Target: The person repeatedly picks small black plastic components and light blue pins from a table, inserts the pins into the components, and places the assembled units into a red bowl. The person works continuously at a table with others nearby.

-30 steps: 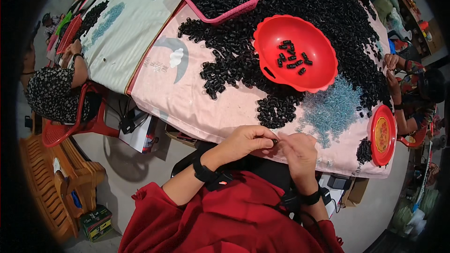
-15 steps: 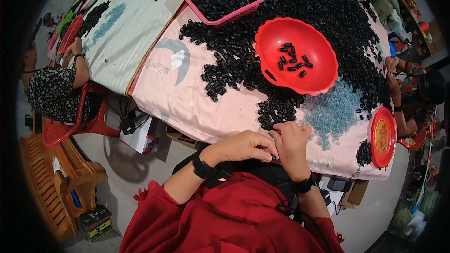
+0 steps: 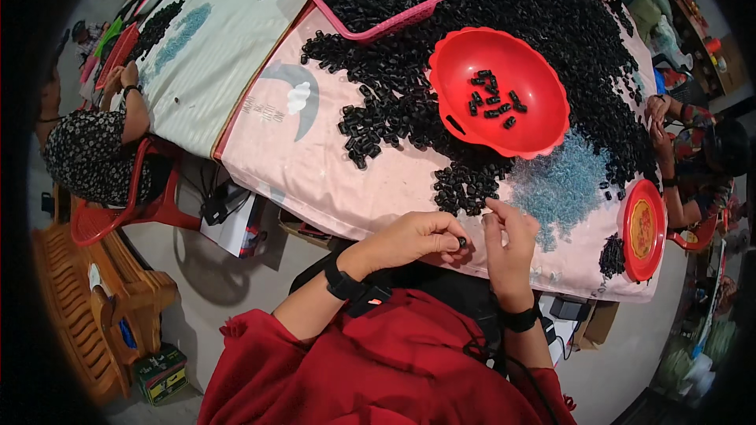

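Note:
My left hand is closed, with a small black plastic piece pinched between thumb and fingertips at the table's front edge. My right hand is just to its right, its fingers bent and a little apart, and I see nothing held in it. Just beyond my hands lies a cluster of small black cylindrical pieces. A heap of tiny clear-bluish pieces spreads out beyond my right hand. Farther off, a red scalloped bowl holds several joined-looking black pieces.
A large mass of black pieces covers the far table. A pink basket full of them stands at the back. On the right are a red plate and thin black pieces. Other people sit at left and right.
My right hand has moved away from my left, to the right, and its fingers have parted. The left stays nearly in place, and the black piece in it now shows more.

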`<state>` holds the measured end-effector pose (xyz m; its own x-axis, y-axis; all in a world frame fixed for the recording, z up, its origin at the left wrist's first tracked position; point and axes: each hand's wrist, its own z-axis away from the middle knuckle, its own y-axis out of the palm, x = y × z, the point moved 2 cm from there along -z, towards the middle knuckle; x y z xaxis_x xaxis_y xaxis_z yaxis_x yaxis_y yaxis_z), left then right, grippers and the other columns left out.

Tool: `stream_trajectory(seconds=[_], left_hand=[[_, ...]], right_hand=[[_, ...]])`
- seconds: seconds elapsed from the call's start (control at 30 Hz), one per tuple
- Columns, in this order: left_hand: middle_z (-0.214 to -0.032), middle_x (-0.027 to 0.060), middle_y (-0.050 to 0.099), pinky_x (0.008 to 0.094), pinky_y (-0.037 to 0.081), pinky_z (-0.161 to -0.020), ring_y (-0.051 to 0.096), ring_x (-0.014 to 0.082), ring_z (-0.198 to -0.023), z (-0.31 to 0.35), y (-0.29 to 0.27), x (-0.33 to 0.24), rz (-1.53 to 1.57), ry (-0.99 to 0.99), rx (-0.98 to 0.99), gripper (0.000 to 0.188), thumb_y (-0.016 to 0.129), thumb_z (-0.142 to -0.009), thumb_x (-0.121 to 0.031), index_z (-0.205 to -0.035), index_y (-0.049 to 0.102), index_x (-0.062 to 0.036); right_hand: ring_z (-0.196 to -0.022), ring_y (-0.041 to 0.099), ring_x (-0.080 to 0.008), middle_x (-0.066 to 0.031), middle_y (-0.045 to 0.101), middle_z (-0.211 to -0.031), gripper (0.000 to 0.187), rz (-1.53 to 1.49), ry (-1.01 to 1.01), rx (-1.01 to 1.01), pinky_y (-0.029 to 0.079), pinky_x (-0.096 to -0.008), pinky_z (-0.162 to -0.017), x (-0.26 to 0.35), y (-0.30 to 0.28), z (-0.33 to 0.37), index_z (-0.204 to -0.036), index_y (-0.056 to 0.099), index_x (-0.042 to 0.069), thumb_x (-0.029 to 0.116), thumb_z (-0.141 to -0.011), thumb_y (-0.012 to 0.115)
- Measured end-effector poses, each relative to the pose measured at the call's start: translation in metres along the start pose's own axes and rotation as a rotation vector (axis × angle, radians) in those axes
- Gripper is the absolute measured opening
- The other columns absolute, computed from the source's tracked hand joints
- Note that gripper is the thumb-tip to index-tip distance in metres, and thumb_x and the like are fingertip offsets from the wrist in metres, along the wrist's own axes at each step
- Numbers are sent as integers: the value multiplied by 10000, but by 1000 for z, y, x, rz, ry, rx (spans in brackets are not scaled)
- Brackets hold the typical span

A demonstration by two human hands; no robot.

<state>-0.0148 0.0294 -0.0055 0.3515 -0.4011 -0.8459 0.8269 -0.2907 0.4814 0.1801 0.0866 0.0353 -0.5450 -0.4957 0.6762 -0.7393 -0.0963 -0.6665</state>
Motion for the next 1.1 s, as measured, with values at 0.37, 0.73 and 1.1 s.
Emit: stream_trajectory(seconds=[0.37,0.73,1.1], left_hand=[[-1145,55,740,276,582,-917,700,112,-995,0,3,-1,-37,1,-61,249,635,-1079,-132,-1271,669,22],[-1137,48,735,270,597,-891,705,111,-984,0,5,1,16,-55,-113,274,653,-1071,-132,-1302,657,14],[-1109,52,732,282,610,-891,713,120,-973,1,12,6,98,-9,-160,229,668,-1062,-113,-1245,678,24]], right_hand=[[-911,624,-217,-49,740,-1006,144,-86,28,93,413,-371,-924,16,-11,16,-1110,765,73,82,-972,722],[-907,612,-199,-31,681,-919,137,-82,-27,53,369,-364,-932,23,-6,16,-1094,764,72,79,-960,739],[-857,611,-202,-37,669,-913,173,-86,6,99,349,-365,-903,26,-7,14,-1117,754,69,68,-946,732]])
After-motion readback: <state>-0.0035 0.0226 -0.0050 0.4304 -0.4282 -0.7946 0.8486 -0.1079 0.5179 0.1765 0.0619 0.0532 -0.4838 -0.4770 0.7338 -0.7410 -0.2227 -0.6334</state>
